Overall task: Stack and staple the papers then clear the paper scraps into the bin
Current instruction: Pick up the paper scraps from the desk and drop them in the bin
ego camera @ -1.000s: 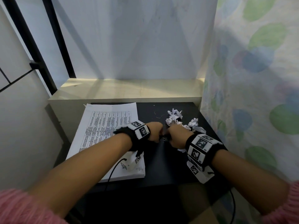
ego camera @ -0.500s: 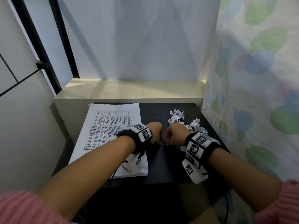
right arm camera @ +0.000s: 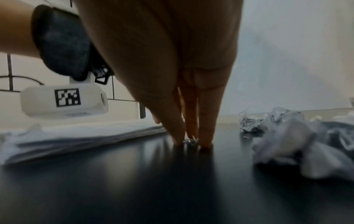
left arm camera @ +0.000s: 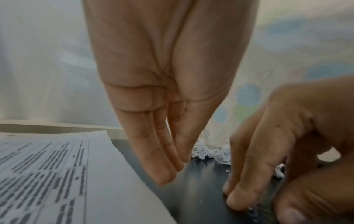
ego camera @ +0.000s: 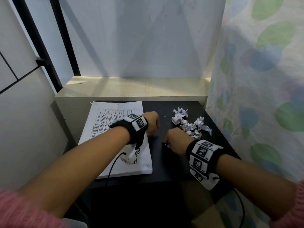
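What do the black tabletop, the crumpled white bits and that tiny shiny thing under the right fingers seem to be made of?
Tabletop: smooth, glossy black, probably laminate or painted board; it mirrors the fingers.
Crumpled scraps: thin printed paper; sharp creases and dark print show.
Shiny bit under the right hand: looks like bright metal, perhaps staples; too small and blurred to be sure.

Your tabletop is black; the papers white with black print; the curtain pale with green and blue spots.

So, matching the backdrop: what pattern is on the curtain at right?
Pale curtain with green and blue blotches; head view.
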`<state>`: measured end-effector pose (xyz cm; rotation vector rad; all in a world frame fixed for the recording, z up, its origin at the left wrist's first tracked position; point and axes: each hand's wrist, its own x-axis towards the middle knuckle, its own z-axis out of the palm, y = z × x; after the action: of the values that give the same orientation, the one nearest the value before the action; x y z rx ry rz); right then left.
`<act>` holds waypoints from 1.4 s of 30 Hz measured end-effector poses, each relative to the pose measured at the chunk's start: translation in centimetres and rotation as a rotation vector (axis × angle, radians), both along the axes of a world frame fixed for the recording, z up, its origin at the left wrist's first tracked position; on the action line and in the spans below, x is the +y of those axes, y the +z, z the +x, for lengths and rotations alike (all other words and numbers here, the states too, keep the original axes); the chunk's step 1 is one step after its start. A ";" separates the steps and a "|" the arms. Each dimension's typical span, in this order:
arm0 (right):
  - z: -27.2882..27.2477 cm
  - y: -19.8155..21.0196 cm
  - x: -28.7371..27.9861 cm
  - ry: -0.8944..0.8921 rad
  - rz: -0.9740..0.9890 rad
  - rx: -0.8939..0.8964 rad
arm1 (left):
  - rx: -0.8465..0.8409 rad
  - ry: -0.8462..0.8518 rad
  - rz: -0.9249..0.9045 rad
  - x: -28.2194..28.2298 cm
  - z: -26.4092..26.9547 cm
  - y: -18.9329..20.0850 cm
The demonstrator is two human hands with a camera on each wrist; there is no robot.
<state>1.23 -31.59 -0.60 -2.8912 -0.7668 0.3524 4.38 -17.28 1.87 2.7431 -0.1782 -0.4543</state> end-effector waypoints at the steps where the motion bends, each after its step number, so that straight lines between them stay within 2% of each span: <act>1: 0.0 -0.1 -0.1 -0.010 0.015 -0.005 | -0.005 0.003 -0.005 0.1 0.0 0.0; 8: 0.0 -0.1 -0.7 -0.084 0.089 -0.011 | 0.028 0.029 -0.034 0.1 -0.2 0.2; 15: 0.1 0.3 -0.5 -0.102 0.116 -0.027 | -0.052 0.044 0.022 -0.6 2.2 0.3; 18: 0.2 0.4 -0.6 -0.105 0.132 0.013 | -0.075 0.060 0.113 -1.3 3.9 0.8; 23: 0.8 1.7 -1.8 -0.145 0.227 0.055 | -0.031 0.080 0.318 -2.1 8.7 -1.3; 29: 2.8 3.5 -3.5 -0.266 0.392 0.023 | 0.015 0.034 0.445 -4.0 9.0 -4.5; 31: 3.4 3.9 -3.9 -0.286 0.421 0.009 | -0.012 0.041 0.409 -4.6 9.0 -5.2; 38: 4.2 3.4 -5.3 -0.396 0.486 0.009 | -0.057 -0.180 0.192 -6.8 6.8 -4.2; 42: 3.8 3.4 -5.5 -0.415 0.524 0.007 | -0.026 -0.276 0.207 -6.2 4.7 -3.1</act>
<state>5.01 -37.13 2.85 -2.4550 -0.1950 0.0921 9.05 -23.45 -1.19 2.9391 -0.5508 -0.5371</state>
